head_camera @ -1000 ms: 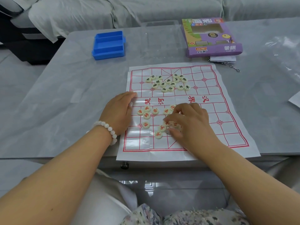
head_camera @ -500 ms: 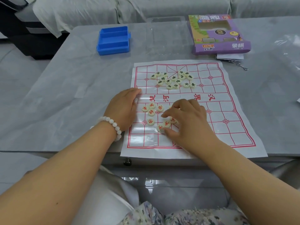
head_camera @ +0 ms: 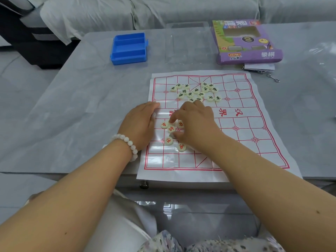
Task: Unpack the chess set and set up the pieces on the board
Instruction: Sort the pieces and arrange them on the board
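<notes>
A white paper chess board (head_camera: 245,151) with red lines lies on the grey table. Several cream discs with black characters (head_camera: 196,91) sit bunched on its far half. Several discs with red characters (head_camera: 169,140) lie on the near left part. My left hand (head_camera: 140,124) rests flat on the board's left edge, fingers straight. My right hand (head_camera: 196,124) is curled over the red discs, with forefinger and thumb closed around one red disc (head_camera: 171,128). Other red discs are hidden under that hand.
A blue divided plastic tray (head_camera: 129,50) stands at the back left. A clear plastic lid (head_camera: 187,42) lies beside it. The purple game box (head_camera: 247,42) sits at the back right, with papers and a metal hook (head_camera: 272,78) in front of it. The board overhangs the near table edge.
My right hand has moved left and further up the board, onto the leftmost red discs. My left hand stays on the board's edge. The camera has shifted slightly.
</notes>
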Demonstrator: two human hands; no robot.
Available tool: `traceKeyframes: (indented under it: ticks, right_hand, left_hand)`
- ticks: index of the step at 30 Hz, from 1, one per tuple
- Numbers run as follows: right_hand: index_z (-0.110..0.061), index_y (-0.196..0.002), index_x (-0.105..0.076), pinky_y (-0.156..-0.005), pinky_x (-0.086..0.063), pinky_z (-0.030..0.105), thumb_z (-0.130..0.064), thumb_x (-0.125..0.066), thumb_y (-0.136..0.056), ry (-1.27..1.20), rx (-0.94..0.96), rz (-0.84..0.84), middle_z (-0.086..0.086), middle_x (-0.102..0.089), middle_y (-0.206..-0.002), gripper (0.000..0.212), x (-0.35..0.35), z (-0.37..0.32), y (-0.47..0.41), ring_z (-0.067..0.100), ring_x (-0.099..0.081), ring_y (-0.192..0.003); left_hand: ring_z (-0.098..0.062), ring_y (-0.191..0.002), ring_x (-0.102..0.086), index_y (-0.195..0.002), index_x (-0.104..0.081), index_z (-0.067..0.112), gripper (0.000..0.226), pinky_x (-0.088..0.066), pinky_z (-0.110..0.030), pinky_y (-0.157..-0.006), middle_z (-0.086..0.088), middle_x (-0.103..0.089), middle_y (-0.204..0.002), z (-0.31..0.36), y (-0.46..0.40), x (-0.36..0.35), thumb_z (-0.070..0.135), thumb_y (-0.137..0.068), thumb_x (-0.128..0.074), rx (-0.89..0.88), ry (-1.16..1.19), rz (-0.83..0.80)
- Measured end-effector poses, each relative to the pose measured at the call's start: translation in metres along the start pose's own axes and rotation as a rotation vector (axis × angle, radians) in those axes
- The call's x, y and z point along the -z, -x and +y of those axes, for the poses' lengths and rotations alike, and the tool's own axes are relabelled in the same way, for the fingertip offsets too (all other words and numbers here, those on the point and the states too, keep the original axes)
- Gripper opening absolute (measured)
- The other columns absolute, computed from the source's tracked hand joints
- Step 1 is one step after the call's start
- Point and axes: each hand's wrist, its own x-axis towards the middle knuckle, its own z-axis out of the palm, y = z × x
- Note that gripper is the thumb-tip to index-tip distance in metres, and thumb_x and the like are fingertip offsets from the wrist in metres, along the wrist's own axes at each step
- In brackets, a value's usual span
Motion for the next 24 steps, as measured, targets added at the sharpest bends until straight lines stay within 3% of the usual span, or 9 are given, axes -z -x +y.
traceKeyframes:
  ticks: [11, 15, 19, 24]
  right_hand:
    - [-0.034, -0.107, -0.065, -0.087, -0.030, 0.032, -0.047, -0.066, -0.079, -0.019, -0.025, -0.023, -0.006, -0.053, -0.118, 0.030, 0.015, 0.008, 0.002, 0.016, -0.041, -0.112]
    - [-0.034, -0.105, -0.067, -0.080, -0.038, 0.019, -0.046, -0.067, -0.079, -0.180, -0.117, 0.016, -0.015, -0.055, -0.098, 0.029, 0.046, 0.029, 0.047, 0.005, -0.047, -0.090]
    - [-0.035, -0.106, -0.066, -0.064, -0.037, 0.006, -0.043, -0.067, -0.081, -0.199, -0.204, -0.091, -0.021, -0.052, -0.087, 0.026, 0.042, 0.042, 0.093, 0.000, -0.049, -0.075]
    - [-0.033, -0.107, -0.067, -0.067, -0.038, 0.008, -0.043, -0.064, -0.083, -0.163, -0.211, -0.121, -0.018, -0.057, -0.087, 0.026, 0.029, 0.044, 0.103, 0.003, -0.050, -0.077]
  left_hand:
    - [-0.022, -0.128, -0.043, -0.136, -0.043, 0.014, 0.040, -0.031, -0.033, -0.108, -0.004, -0.046, -0.141, 0.001, 0.002, 0.001, 0.025, -0.099, -0.032, -0.011, 0.008, 0.016]
    - [-0.021, -0.123, -0.047, -0.133, -0.046, 0.016, 0.036, -0.036, -0.033, -0.105, -0.003, -0.050, -0.136, 0.000, -0.001, -0.002, 0.025, -0.100, -0.033, -0.008, 0.000, 0.019]
    - [-0.021, -0.135, -0.036, -0.138, -0.041, 0.018, 0.040, -0.028, -0.035, -0.113, -0.001, -0.039, -0.147, -0.001, -0.003, -0.004, 0.026, -0.101, -0.029, 0.003, -0.055, -0.003]
    - [-0.018, -0.140, -0.026, -0.144, -0.032, 0.019, 0.044, -0.020, -0.034, -0.117, 0.001, -0.029, -0.152, 0.000, -0.005, -0.003, 0.027, -0.102, -0.025, 0.019, -0.076, -0.051]
